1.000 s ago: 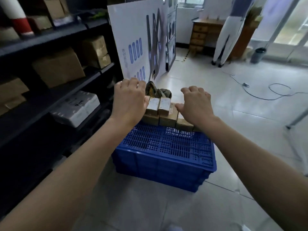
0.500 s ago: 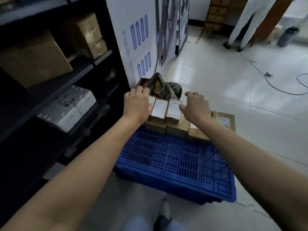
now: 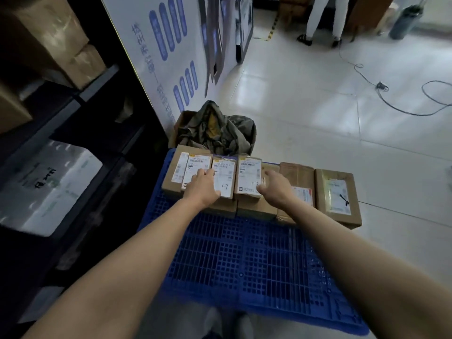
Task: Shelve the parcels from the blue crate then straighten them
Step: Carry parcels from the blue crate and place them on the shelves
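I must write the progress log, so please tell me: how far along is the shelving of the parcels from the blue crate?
Done: nothing certain. The shelf holds cardboard boxes and a white package, origin unknown. In hand: the left hand and right hand touch the small labelled parcels; the grip is unclear. Left: every parcel on the blue crate needs shelving, then straightening.

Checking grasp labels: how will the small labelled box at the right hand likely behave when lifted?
Probably stiff: the small box has squared cardboard edges. Likely light: it looks slim, much smaller than the larger box beneath. Lying flat there, at the right hand, it should not tip.
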### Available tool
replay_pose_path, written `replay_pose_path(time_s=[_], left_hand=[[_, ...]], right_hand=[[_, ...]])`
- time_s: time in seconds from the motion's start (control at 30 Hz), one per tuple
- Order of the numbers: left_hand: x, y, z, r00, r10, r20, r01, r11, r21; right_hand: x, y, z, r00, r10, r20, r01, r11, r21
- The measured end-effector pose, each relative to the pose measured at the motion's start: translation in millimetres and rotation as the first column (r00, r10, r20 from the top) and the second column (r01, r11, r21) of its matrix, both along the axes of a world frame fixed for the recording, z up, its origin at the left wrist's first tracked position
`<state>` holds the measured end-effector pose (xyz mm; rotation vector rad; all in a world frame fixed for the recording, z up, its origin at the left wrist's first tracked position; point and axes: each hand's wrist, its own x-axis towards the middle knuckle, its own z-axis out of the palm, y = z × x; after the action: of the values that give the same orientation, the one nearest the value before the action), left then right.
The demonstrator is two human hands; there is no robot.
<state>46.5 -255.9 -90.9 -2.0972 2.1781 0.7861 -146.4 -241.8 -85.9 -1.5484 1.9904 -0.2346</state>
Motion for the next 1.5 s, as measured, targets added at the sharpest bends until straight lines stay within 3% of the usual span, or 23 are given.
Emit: replay_pose_path(time_s=[0.2,0.33,0.4,0.47,0.57,0.7,0.9,1.0,1.13,1.23,1.37,1.5], left_hand=[[-9.7,-35.1,-50.0,1.000,0.009,-0.022,-0.007,0.996,0.089],[-20.8,-45.8,-71.9,0.994,-0.036,0.098,0.026,0.995,0.099],[-24.6,-51.6,-78.0,0.993,-0.003,0.116,-0.008,0.995,0.099],[-26.1,-56.1,-83.5,0.996,0.045,0.080,-0.055,0.989,0.135],[-25.4,-61.1,-91.2,0.987,0.152,-0.055,-0.138,0.969,0.204],[-22.0,-66.8,-94.2,0.908,0.349,-0.232,-0.286,0.920,0.266],[-33.7,-64.3,-73.4,0.840,0.462,-0.285,-0.389,0.879,0.275],[-37.2,-69.8,-48.4,0.712,0.573,-0.405,-0.477,0.819,0.321],[-29.3,-77.8,3.0,0.419,0.604,-0.678,-0.460,0.785,0.415],[-19.9,-74.2,48.7,0.321,0.509,-0.799,-0.417,0.833,0.364],[-2.9,-61.6,114.5,0.167,0.443,-0.881,-0.448,0.830,0.332],[29.3,-36.1,179.7,0.157,0.341,-0.927,-0.604,0.776,0.183]], right_hand=[[-1.1,-35.7,-59.5,0.991,-0.062,0.119,0.050,0.994,0.100],[0.1,-48.7,-91.7,0.992,-0.090,0.088,0.080,0.990,0.114],[1.6,-51.9,-103.4,0.976,-0.147,0.160,0.124,0.982,0.144],[2.3,-55.3,-110.9,0.921,-0.261,0.289,0.210,0.958,0.195],[1.0,-63.7,-113.8,0.763,-0.461,0.454,0.329,0.880,0.342],[-4.5,-71.7,-111.3,0.610,-0.606,0.510,0.421,0.794,0.439],[-13.4,-65.8,-90.1,0.526,-0.632,0.569,0.518,0.769,0.376],[-19.9,-64.6,-63.3,0.498,-0.611,0.615,0.532,0.776,0.340],[-22.5,-68.5,-9.1,0.450,-0.569,0.689,0.525,0.792,0.312],[-20.2,-69.6,36.7,0.403,-0.515,0.757,0.498,0.817,0.291],[-11.0,-68.8,100.1,0.377,-0.396,0.837,0.444,0.871,0.212],[18.6,-71.5,163.9,0.346,-0.204,0.916,0.322,0.943,0.089]])
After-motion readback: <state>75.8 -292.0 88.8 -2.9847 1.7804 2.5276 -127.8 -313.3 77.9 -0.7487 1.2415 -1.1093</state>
